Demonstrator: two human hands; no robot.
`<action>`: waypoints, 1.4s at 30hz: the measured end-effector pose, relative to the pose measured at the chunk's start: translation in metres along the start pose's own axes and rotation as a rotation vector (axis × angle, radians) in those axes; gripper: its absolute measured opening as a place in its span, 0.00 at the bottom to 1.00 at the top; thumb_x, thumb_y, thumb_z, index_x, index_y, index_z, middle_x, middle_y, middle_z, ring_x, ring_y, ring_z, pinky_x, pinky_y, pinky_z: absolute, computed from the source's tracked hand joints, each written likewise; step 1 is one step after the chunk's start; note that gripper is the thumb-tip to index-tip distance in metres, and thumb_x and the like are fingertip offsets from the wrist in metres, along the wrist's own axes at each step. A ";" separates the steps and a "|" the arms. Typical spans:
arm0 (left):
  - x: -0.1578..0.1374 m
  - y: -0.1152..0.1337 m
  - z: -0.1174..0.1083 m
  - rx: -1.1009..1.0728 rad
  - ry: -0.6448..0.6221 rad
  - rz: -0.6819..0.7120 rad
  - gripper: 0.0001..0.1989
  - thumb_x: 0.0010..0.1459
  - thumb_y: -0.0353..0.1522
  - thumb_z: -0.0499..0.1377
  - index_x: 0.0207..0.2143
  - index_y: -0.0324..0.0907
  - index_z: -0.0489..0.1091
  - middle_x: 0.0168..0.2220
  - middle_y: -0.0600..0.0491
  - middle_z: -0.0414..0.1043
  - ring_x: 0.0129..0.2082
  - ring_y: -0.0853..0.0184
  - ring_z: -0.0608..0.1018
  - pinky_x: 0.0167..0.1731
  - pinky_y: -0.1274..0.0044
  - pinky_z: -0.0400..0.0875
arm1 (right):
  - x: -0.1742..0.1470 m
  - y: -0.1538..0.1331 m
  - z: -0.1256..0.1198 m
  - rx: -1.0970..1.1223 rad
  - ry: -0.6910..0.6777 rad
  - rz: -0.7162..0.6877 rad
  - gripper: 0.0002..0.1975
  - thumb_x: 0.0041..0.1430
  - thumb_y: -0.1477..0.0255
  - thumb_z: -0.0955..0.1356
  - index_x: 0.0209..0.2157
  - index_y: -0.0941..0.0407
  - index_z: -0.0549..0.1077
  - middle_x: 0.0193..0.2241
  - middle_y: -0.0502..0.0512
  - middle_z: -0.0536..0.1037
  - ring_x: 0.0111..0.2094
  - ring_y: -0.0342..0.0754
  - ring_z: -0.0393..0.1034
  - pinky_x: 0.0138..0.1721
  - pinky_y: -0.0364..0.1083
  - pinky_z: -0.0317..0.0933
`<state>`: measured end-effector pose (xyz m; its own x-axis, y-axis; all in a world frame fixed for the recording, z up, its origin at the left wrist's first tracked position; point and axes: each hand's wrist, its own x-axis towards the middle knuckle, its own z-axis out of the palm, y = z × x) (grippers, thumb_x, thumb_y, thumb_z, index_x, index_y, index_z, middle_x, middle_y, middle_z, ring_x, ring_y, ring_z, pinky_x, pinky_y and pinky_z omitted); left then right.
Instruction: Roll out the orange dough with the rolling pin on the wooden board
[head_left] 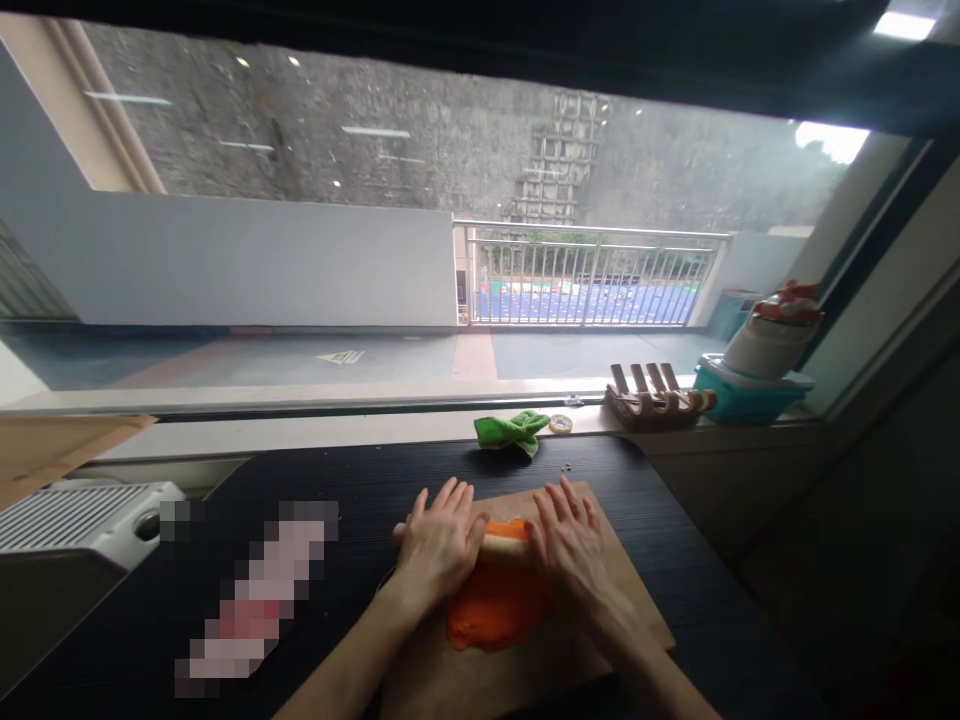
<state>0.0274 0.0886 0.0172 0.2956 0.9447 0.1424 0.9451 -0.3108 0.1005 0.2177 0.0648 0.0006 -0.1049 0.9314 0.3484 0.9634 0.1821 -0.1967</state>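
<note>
My left hand (442,538) lies palm down on the left part of a pale wooden rolling pin (506,547), its fingers stretched forward. On the right part of the pin rests my right hand (570,540), with fingers extended and slightly spread. Beneath the pin is a flattened orange sheet of dough or modelling clay (499,608); which of the two I cannot tell. Some of it shows beyond the pin, and a wider part spreads on the near side. The sheet lies on a light wooden board (630,610). My palms hide much of the pin's ends.
A green cloth (510,432) and a small round tape-like roll (560,424) lie at the black table's (360,490) far edge. A pixelated item (259,600) is at left. On the sill stand a brown rack (656,400) and a teal box (750,392), below a window.
</note>
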 end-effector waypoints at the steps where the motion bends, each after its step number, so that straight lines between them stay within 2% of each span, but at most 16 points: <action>1: -0.005 0.000 0.000 0.004 0.004 0.010 0.28 0.64 0.43 0.37 0.58 0.37 0.60 0.60 0.45 0.59 0.62 0.59 0.57 0.60 0.58 0.49 | -0.005 0.000 0.001 0.009 0.021 -0.032 0.19 0.64 0.66 0.57 0.53 0.55 0.68 0.57 0.58 0.65 0.63 0.54 0.47 0.60 0.57 0.43; 3: -0.003 -0.001 0.000 0.008 0.003 0.001 0.28 0.64 0.42 0.37 0.58 0.38 0.59 0.61 0.46 0.58 0.63 0.59 0.56 0.60 0.58 0.47 | -0.003 -0.001 0.001 0.016 0.027 -0.031 0.19 0.64 0.66 0.57 0.52 0.54 0.68 0.57 0.57 0.65 0.63 0.54 0.46 0.60 0.56 0.43; 8: 0.032 -0.002 0.002 -0.001 -0.049 -0.074 0.28 0.64 0.42 0.36 0.56 0.37 0.62 0.60 0.45 0.60 0.62 0.57 0.58 0.57 0.53 0.51 | 0.039 0.005 -0.003 0.009 -0.123 0.127 0.20 0.64 0.66 0.57 0.54 0.57 0.66 0.59 0.61 0.61 0.64 0.56 0.43 0.58 0.59 0.43; 10: 0.027 -0.001 0.001 0.000 -0.055 -0.071 0.29 0.64 0.42 0.36 0.57 0.36 0.61 0.60 0.45 0.60 0.62 0.56 0.58 0.57 0.53 0.51 | 0.035 0.006 -0.001 0.010 -0.121 0.094 0.20 0.64 0.65 0.57 0.54 0.56 0.66 0.59 0.60 0.61 0.63 0.56 0.43 0.59 0.59 0.43; 13: 0.002 0.001 -0.001 0.007 -0.031 -0.016 0.29 0.64 0.43 0.37 0.58 0.36 0.59 0.61 0.46 0.59 0.63 0.59 0.56 0.60 0.56 0.47 | 0.010 0.007 0.003 0.024 -0.041 -0.042 0.19 0.64 0.66 0.57 0.53 0.55 0.67 0.58 0.57 0.63 0.63 0.54 0.44 0.60 0.57 0.40; 15: -0.004 0.001 -0.001 0.010 -0.009 0.003 0.29 0.64 0.43 0.37 0.59 0.37 0.58 0.61 0.46 0.58 0.63 0.60 0.55 0.60 0.58 0.45 | 0.004 0.007 0.005 0.032 -0.011 -0.082 0.19 0.64 0.66 0.57 0.53 0.54 0.68 0.58 0.56 0.64 0.63 0.54 0.43 0.61 0.56 0.38; 21: 0.034 -0.003 0.002 0.002 -0.042 -0.070 0.28 0.64 0.42 0.36 0.57 0.39 0.60 0.60 0.45 0.59 0.63 0.57 0.56 0.57 0.54 0.49 | 0.045 0.008 0.005 0.028 -0.136 0.119 0.21 0.64 0.64 0.57 0.54 0.57 0.66 0.59 0.60 0.62 0.62 0.57 0.46 0.57 0.58 0.46; 23: 0.026 -0.002 0.000 0.003 -0.045 -0.060 0.27 0.64 0.42 0.37 0.57 0.38 0.60 0.60 0.45 0.59 0.63 0.57 0.57 0.58 0.54 0.49 | 0.037 0.008 0.004 0.032 -0.124 0.077 0.20 0.63 0.65 0.58 0.53 0.56 0.67 0.58 0.60 0.63 0.62 0.57 0.46 0.58 0.58 0.45; 27: -0.004 0.001 -0.001 0.027 -0.013 0.008 0.28 0.64 0.42 0.37 0.59 0.38 0.58 0.61 0.46 0.58 0.63 0.59 0.55 0.60 0.57 0.45 | 0.007 0.009 0.004 0.057 -0.034 -0.103 0.19 0.64 0.66 0.58 0.53 0.54 0.68 0.57 0.57 0.65 0.63 0.54 0.45 0.60 0.56 0.40; 29: 0.003 0.000 0.000 0.033 -0.019 -0.008 0.28 0.64 0.42 0.36 0.59 0.38 0.58 0.61 0.47 0.57 0.63 0.60 0.54 0.60 0.57 0.44 | 0.015 0.009 0.004 0.065 -0.071 -0.054 0.19 0.64 0.66 0.57 0.53 0.53 0.67 0.57 0.56 0.64 0.63 0.54 0.43 0.61 0.56 0.39; 32: 0.035 -0.003 0.001 0.028 -0.057 -0.073 0.29 0.65 0.42 0.35 0.58 0.37 0.58 0.61 0.47 0.57 0.64 0.59 0.53 0.59 0.55 0.46 | 0.050 0.010 0.005 0.064 -0.182 0.111 0.20 0.64 0.65 0.56 0.54 0.55 0.66 0.59 0.58 0.61 0.63 0.56 0.44 0.59 0.59 0.42; 34: 0.048 -0.004 0.000 0.029 -0.065 -0.093 0.29 0.65 0.42 0.34 0.58 0.36 0.59 0.61 0.46 0.58 0.64 0.57 0.53 0.58 0.53 0.48 | 0.063 0.010 0.006 0.064 -0.202 0.148 0.21 0.64 0.64 0.56 0.55 0.56 0.65 0.59 0.59 0.61 0.63 0.57 0.44 0.58 0.59 0.43; 36: 0.042 -0.003 -0.001 0.030 -0.071 -0.089 0.29 0.64 0.42 0.35 0.58 0.35 0.59 0.61 0.46 0.58 0.64 0.58 0.54 0.58 0.54 0.48 | 0.056 0.010 0.007 0.063 -0.197 0.121 0.21 0.64 0.64 0.56 0.55 0.55 0.65 0.60 0.59 0.61 0.63 0.57 0.44 0.59 0.59 0.42; 40: 0.007 0.000 -0.001 0.041 -0.061 -0.013 0.29 0.64 0.43 0.35 0.59 0.37 0.57 0.61 0.48 0.57 0.64 0.61 0.53 0.61 0.57 0.44 | 0.020 0.010 0.007 0.051 -0.142 -0.051 0.20 0.65 0.64 0.55 0.52 0.53 0.68 0.59 0.57 0.62 0.64 0.54 0.39 0.61 0.57 0.35; 42: 0.010 -0.001 0.000 0.049 -0.058 -0.016 0.29 0.65 0.43 0.35 0.60 0.37 0.57 0.62 0.48 0.56 0.64 0.61 0.53 0.61 0.57 0.42 | 0.022 0.010 0.006 0.052 -0.161 -0.035 0.19 0.65 0.65 0.55 0.49 0.53 0.70 0.59 0.56 0.62 0.64 0.54 0.38 0.61 0.58 0.35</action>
<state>0.0294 0.0978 0.0186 0.2868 0.9543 0.0841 0.9549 -0.2918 0.0541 0.2238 0.0895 0.0004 -0.1808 0.9618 0.2057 0.9447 0.2281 -0.2358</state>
